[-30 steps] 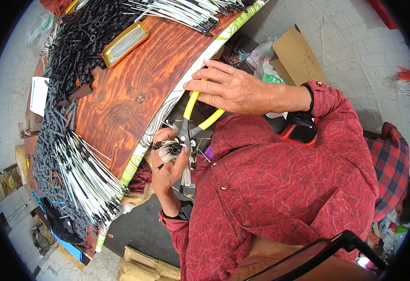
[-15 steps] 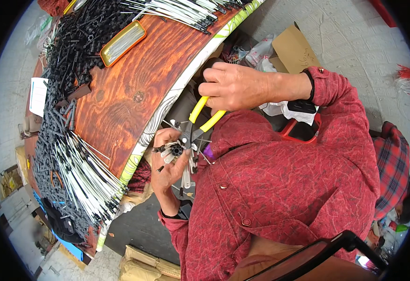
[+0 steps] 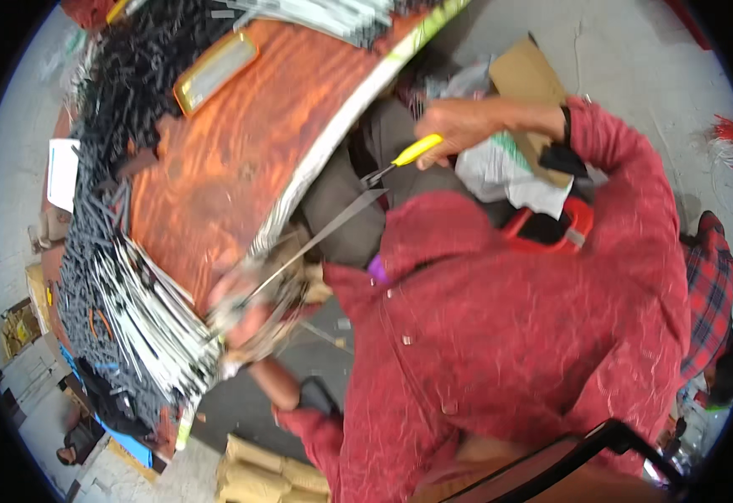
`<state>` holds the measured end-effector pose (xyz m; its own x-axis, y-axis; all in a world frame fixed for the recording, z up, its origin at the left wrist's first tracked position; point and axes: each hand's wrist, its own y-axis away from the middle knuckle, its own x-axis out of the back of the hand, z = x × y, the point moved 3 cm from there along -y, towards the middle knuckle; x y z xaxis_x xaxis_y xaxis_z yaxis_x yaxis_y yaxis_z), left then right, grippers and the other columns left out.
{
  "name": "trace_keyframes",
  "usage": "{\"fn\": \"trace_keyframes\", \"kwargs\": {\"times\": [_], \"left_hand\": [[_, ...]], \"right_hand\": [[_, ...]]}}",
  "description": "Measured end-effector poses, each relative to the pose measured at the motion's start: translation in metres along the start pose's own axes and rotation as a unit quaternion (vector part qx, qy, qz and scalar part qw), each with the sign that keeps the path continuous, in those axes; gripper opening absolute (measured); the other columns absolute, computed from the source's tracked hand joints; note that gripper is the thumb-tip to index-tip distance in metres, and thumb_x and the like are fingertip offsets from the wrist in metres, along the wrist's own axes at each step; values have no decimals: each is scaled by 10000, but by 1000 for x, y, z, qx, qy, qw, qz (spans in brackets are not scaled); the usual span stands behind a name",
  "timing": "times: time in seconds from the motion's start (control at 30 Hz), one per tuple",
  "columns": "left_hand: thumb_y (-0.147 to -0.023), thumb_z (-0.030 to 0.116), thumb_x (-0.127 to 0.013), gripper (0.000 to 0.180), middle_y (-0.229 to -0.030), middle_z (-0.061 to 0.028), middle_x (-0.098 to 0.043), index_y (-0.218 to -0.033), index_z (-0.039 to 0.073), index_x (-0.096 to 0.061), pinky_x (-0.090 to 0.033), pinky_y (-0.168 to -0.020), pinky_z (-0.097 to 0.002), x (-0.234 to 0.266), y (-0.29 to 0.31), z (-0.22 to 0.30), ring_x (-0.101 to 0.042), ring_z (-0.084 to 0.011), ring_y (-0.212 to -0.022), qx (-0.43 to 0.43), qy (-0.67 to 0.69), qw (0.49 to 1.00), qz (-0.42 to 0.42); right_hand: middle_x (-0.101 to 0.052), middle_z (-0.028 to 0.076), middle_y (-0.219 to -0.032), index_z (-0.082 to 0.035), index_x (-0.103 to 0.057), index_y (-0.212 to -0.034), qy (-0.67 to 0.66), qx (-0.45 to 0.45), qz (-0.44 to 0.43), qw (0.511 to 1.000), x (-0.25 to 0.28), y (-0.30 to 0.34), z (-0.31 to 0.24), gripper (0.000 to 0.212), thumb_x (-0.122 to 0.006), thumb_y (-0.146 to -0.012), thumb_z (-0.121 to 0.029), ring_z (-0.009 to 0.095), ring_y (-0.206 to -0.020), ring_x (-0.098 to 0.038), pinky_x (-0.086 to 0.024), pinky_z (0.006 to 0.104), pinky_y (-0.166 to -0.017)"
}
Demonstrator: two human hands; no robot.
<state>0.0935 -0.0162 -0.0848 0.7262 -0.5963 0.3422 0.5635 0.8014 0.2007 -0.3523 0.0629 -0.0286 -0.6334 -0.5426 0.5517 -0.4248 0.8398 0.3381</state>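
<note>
Yellow-handled pliers [image 3: 417, 151] are gripped in my right hand [image 3: 460, 127], out over my lap, with the jaws pointing down and left. My left hand [image 3: 245, 317], by the table edge, is smeared by motion but closed around a bundle of thin rods [image 3: 287, 314], whose hub is too blurred to make out. A long pale strip or rod [image 3: 333, 225] stretches from the left hand toward the plier jaws; whether it touches them I cannot tell.
On the wooden table [image 3: 224, 168] lie a heap of black plastic parts [image 3: 144, 80], grey tubular pieces [image 3: 85, 277], white rods with black ends [image 3: 152, 323] and an orange-rimmed tray [image 3: 183, 96]. A cardboard box [image 3: 524, 75], plastic bag [image 3: 492, 172] and red-framed item [image 3: 580, 222] are at the right.
My hands have moved apart. The right drew the pliers up and right, away from the bundle; the left swung down and left with the bundle toward the table edge.
</note>
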Motion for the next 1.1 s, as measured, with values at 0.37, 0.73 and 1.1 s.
{"fn": "trace_keyframes", "kwargs": {"times": [0.37, 0.73, 1.1], "left_hand": [[-792, 6, -639, 360, -929, -89, -599, -1138, 0, -543, -443, -886, -412, -43, -18, 130, -545, -236, -923, -213, 44, 975, -55], [-814, 49, -658, 483, -1003, -78, -553, -1256, 4, -470, -449, -847, -327, -79, -18, 106, -544, -157, -886, -114, 110, 982, -97], [-803, 72, -684, 462, -857, -66, -632, -1216, 17, -484, -394, -917, -390, -81, -18, 122, -533, -203, -925, -129, 26, 983, -125]], "right_hand": [[-673, 79, -884, -7, -723, -844, -184, 115, 41, 975, 8, -11, -42, 197, -671, -913, -184, 187, -834, -651, -510, 332, -730], [-592, 28, -1000, -121, -716, -969, 168, 189, 267, 930, -27, 6, -38, 212, -675, -763, -86, 262, -951, -545, -470, 395, -775], [-626, 48, -1033, -93, -718, -1008, 116, 212, 181, 953, -31, 30, -61, 373, -631, -671, 43, 275, -912, -535, -474, 375, -781]]}}
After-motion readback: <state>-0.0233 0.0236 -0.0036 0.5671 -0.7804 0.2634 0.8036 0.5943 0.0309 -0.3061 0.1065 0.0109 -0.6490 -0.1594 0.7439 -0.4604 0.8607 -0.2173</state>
